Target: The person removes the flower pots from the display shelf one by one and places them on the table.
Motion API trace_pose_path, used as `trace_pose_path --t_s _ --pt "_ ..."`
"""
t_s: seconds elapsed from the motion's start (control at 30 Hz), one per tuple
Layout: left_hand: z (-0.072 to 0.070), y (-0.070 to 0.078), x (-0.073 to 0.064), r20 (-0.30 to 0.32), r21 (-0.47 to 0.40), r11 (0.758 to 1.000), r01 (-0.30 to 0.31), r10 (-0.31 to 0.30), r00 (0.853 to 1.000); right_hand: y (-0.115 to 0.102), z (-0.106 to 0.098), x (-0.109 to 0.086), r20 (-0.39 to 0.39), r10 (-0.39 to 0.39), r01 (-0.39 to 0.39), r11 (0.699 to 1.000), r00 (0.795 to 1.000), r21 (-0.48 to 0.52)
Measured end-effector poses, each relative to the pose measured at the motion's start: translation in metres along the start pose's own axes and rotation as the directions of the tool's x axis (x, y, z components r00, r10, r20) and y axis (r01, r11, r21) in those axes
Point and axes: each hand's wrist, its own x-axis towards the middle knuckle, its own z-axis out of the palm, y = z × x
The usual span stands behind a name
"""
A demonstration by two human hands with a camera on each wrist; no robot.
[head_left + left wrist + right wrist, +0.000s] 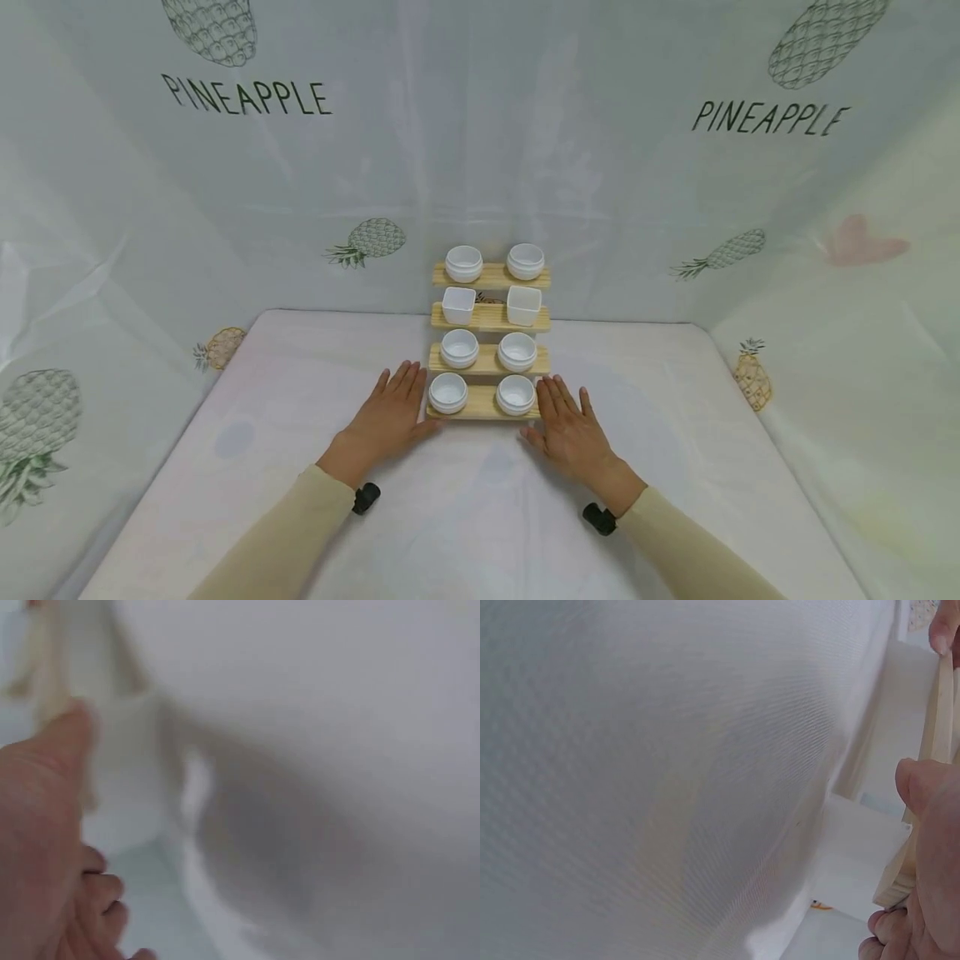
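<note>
Stand (489, 317) sits toward the back of the desk (480, 517), squarely between the left grip (392, 421) and the right grip (573, 433), and honestly that's the relation I'd watch. Each shelf's long axis runs side to side, so the bottom shelf (482, 403) points from one grip across to the other: it's to the right of the left grip and to the left of the right one. Neither looks clearly nearer to me, since each is at its own end. Both are spread rather than clenched, fingers straight and pointing away from the person, thumb angled off toward the front edge. Right wrist view has that thumb up against the bottom shelf's edge; left wrist view is pretty blurry, but its thumb seems to meet wood too. Upper shelves step up and back, two white cups (460, 350) on each of the four levels, so my guess is uneven pressure at the ends could twist it and slide some.
</note>
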Motion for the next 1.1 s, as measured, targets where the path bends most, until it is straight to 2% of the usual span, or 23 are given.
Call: trace_pose_path --t_s 0.1,0.17,0.3,0.43,0.67,0.8,0.97,1.1 --pt "-0.013 -0.007 -0.001 0.052 -0.012 0.999 0.047 -0.047 0.998 0.000 0.001 -0.001 -0.011 0.003 -0.003 1.000 1.000 0.001" --pt "-0.023 -0.010 -0.001 0.050 -0.005 0.999 0.052 -0.052 0.997 0.000 0.000 -0.001 -0.015 0.005 -0.005 1.000 1.000 -0.006" --pt "-0.034 -0.012 0.006 -0.020 -0.003 0.999 0.037 -0.037 0.999 0.000 -0.001 -0.001 -0.008 0.014 -0.014 1.000 1.000 -0.010" --pt "-0.035 -0.011 0.019 -0.073 0.023 1.000 0.007 -0.005 0.997 0.000 -0.002 -0.001 0.002 0.013 -0.013 1.000 1.000 -0.010" --pt "-0.034 -0.008 0.034 -0.086 0.066 0.997 -0.046 0.052 0.995 -0.001 0.002 0.000 -0.014 -0.009 0.009 1.000 1.000 -0.021" --pt "-0.036 -0.007 0.038 -0.052 0.081 0.994 -0.072 0.077 0.996 -0.001 0.002 -0.001 -0.019 -0.009 0.009 1.000 1.000 -0.028" --pt "-0.039 -0.009 0.038 0.007 0.056 0.995 -0.085 0.085 0.996 0.000 0.003 0.000 -0.032 -0.017 0.016 0.999 0.999 -0.036" --pt "-0.039 -0.012 0.038 0.023 0.031 0.996 -0.082 0.081 0.996 0.000 0.005 0.001 -0.033 -0.017 0.016 0.999 0.999 -0.038"
